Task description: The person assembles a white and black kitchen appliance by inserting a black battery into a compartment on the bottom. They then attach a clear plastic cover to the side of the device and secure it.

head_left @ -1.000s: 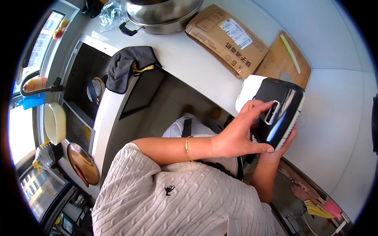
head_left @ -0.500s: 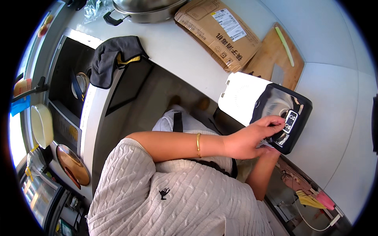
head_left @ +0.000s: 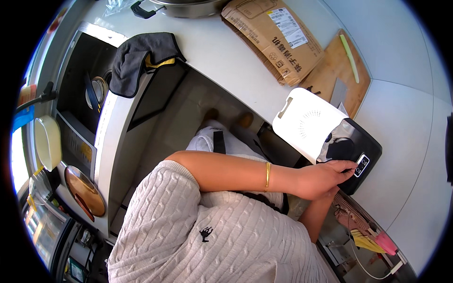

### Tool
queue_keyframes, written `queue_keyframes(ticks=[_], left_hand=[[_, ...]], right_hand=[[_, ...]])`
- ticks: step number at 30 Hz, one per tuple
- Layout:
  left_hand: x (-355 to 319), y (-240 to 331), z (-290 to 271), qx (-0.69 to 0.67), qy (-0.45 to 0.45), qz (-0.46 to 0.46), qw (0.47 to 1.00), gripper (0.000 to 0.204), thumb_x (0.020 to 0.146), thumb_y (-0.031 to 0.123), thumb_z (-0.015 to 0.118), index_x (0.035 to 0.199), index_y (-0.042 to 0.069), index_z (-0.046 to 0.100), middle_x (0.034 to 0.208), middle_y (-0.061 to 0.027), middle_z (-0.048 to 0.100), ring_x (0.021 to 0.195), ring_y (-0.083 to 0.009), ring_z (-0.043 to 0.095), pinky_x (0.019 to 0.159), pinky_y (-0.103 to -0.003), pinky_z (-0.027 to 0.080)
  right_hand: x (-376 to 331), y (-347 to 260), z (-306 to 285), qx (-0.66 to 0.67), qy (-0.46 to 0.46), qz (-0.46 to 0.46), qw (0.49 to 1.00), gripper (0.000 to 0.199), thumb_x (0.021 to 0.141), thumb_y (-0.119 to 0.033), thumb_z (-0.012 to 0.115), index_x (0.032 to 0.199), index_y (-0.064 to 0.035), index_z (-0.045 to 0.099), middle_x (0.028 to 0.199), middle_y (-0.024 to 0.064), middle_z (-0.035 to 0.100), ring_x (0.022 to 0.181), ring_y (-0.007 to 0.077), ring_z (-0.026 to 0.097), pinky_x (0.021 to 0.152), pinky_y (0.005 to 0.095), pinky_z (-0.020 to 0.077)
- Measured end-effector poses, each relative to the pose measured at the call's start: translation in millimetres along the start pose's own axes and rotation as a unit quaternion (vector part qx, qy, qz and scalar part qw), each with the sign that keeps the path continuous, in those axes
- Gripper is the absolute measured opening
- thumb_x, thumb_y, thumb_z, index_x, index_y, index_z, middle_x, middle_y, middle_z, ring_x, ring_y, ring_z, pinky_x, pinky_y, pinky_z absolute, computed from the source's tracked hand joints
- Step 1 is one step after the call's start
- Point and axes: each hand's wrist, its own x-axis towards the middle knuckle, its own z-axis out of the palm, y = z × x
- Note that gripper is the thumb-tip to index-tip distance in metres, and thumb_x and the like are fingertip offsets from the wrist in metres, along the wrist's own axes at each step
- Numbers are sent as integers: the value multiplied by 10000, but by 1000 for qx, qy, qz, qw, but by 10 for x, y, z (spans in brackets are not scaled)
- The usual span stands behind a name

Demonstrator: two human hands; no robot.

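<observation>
A white and black box-shaped appliance (head_left: 299,127) lies tilted beside the counter's front edge. Small vents dot its white part, and its glossy black end bears a small white-framed panel (head_left: 362,166) with two round marks. My left hand (head_left: 325,180), a gold bracelet on its wrist, reaches across my body with thumb and fingertips pressed together at that panel's edge. Whatever they pinch is too small to make out. Of my right hand (head_left: 333,192) only the wrist end shows, below the left hand at the appliance's near side; its fingers are hidden.
A flattened cardboard box (head_left: 278,40) and a wooden cutting board (head_left: 347,78) with a light green stalk (head_left: 350,56) occupy the counter beyond. A steel pan (head_left: 193,8) stands at the back. Left are a grey cloth (head_left: 141,59) and a sink. An open drawer (head_left: 337,252) lies lower right.
My left hand has shifted right and slightly down along with the panel, its fingers straighter now. The appliance appears turned a little, showing its vents more plainly. The whole view has also shifted.
</observation>
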Motion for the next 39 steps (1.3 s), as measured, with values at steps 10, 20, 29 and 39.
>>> queue_keyframes(ticks=[10,20,29,39], left_hand=[[25,-90,187,437,-57,100,892,571,843,125,482,1407,128,393,1480,43,326,1363,-121,295,1138,-557,138],[60,-54,169,548,-120,86,823,545,903,282,479,1431,298,344,1513,162,240,1420,-124,174,1140,-585,50],[8,137,-294,556,-72,164,811,632,858,334,537,1434,392,285,1524,168,189,1414,-236,189,1073,-644,208],[86,541,-921,382,67,147,910,600,727,105,672,1302,96,501,1361,-78,504,1182,-339,535,940,-447,485]], right_hand=[[-146,3,-19,-17,9,0,1000,639,922,-503,442,1410,-100,356,1429,87,372,1293,292,368,1079,449,307],[-232,87,328,13,-16,-6,1000,635,933,-486,429,1428,-102,325,1467,74,320,1334,282,312,1107,455,262],[-223,-385,762,146,-83,-115,979,633,943,-472,417,1444,-104,298,1500,62,273,1372,272,262,1131,460,221],[-521,-921,1194,318,-361,-268,835,632,953,-455,404,1462,-106,267,1538,48,221,1413,262,205,1159,465,176]])
